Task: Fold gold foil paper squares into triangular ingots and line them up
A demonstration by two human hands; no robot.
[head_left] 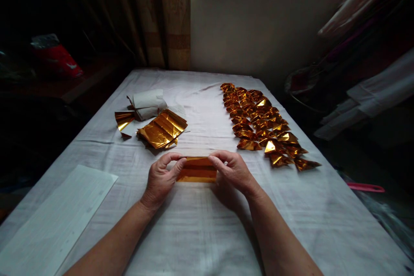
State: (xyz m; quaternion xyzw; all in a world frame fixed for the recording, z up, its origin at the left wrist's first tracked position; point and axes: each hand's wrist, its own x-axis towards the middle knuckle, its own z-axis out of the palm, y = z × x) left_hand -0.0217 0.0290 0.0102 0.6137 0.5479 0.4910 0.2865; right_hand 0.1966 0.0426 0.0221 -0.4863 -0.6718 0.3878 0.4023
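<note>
Head view, left hand: pinching the upper left corner of a shiny gold rectangular foil paper.
Foil paper: might crease crookedly or tear, from uneven pulling; spanning between and below both pinches, over the white-cloth-covered table, well in from its near edge.
Right hand: pinching the upper right corner.

Dim, sides nearly black, sharp glints on gold foil
</note>
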